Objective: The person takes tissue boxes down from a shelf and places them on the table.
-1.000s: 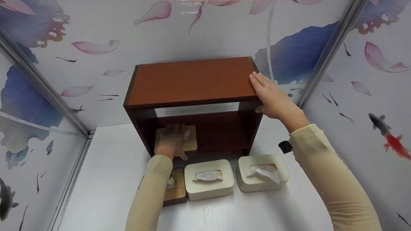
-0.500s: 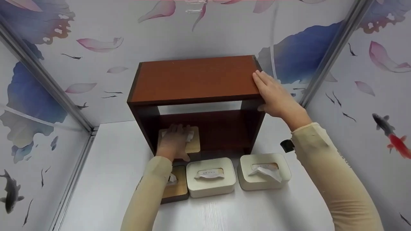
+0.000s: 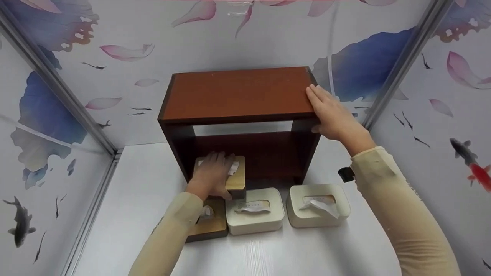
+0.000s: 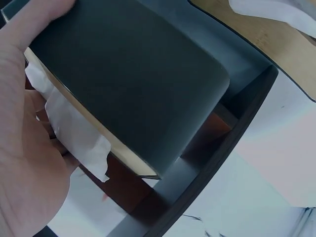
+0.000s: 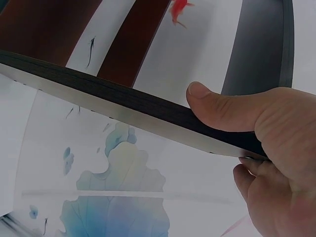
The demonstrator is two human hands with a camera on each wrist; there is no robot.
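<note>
My left hand (image 3: 211,174) grips a tissue box (image 3: 237,182) with a light wooden lid and dark sides, at the left front of the shelf's opening. In the left wrist view the thumb lies on the box's dark side (image 4: 138,79), and white tissue (image 4: 79,128) pokes out beside the curled fingers. My right hand (image 3: 333,115) holds the right end of the red-brown wooden shelf (image 3: 241,94). Its thumb lies on the dark front edge (image 5: 163,108) in the right wrist view, with the fingers over the other face.
Before the shelf stand another wooden-lidded tissue box (image 3: 216,220), partly behind my left forearm, and two cream tissue boxes, one in the middle (image 3: 255,222) and one at right (image 3: 299,216). Patterned wall panels (image 3: 238,50) enclose the white table (image 3: 134,184) at back and sides.
My left hand has drawn the wooden-lidded tissue box forward, toward me and out of the shelf. The right hand keeps its hold on the shelf's end. The head view has shifted slightly.
</note>
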